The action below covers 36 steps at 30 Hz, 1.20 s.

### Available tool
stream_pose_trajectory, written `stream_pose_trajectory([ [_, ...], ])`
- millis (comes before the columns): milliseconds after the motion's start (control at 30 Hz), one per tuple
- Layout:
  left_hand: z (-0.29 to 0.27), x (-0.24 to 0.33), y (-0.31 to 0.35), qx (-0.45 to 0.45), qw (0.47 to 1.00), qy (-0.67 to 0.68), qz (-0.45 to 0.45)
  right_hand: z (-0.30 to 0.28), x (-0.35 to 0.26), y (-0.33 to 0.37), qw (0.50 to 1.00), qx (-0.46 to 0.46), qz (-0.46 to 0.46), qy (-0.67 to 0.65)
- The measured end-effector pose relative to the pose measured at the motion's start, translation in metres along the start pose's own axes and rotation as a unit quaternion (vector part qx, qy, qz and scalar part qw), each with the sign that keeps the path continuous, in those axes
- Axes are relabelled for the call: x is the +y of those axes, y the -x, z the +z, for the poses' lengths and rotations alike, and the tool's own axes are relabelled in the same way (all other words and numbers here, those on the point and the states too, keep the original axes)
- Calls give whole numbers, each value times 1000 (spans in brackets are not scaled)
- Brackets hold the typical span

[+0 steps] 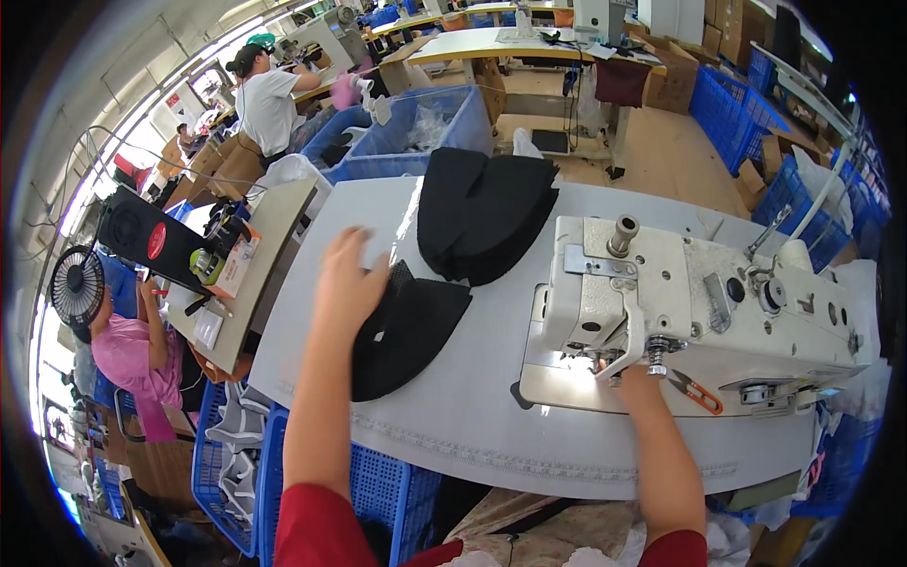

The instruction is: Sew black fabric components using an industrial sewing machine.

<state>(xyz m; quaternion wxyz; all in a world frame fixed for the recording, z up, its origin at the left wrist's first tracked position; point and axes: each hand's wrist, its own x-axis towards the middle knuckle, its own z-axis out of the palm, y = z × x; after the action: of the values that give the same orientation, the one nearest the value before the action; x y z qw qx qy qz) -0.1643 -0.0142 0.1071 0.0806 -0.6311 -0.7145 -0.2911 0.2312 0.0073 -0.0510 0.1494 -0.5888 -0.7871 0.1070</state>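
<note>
My left hand (350, 283) is slightly blurred, its fingers apart, over the left side of a black fabric piece (416, 331) with a curved edge. Nothing shows in its grasp. Behind that piece lies a thick stack of black curved fabric pieces (487, 217). On the right stands a white sewing machine (699, 293), its lamp lit by the needle area. My right hand (638, 386) reaches under the machine's head, near the presser foot. The machine parts hide its fingers, and whether it holds anything does not show.
Orange-handled thread snips (697, 392) lie on the machine bed. A ruler tape (491, 460) runs along the near edge of the white table (557, 468). Blue baskets (364, 482) stand below left; a blue bin (444, 128) stands behind. Co-workers sit at left, one in pink (142, 359).
</note>
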Motion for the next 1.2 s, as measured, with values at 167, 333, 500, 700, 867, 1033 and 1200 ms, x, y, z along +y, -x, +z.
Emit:
stream_pose_trajectory([
  [167, 90, 18, -65, -48, 989, -84, -115, -1, -6, -1, 999, -37, 5, -39],
  [333, 99, 22, -67, -134, 974, -91, -160, -17, -18, -1, 981, -66, 78, -166],
  [500, 102, 29, -62, -39, 989, -89, -109, -7, -17, 1, 1000, -8, 28, -10],
  [700, 95, 90, -67, 98, 988, 121, -20, -10, -3, 10, 997, 25, 53, 42],
  [867, 115, 143, -48, -14, 829, 534, -164, -16, 9, -13, 996, 17, 76, 48],
  [1033, 130, 179, -16, -57, 841, 518, -142, -27, 12, -35, 993, 10, 105, 54],
  [1200, 136, 174, -11, -93, 860, 489, -115, -31, 15, -35, 991, 1, 123, 56],
])
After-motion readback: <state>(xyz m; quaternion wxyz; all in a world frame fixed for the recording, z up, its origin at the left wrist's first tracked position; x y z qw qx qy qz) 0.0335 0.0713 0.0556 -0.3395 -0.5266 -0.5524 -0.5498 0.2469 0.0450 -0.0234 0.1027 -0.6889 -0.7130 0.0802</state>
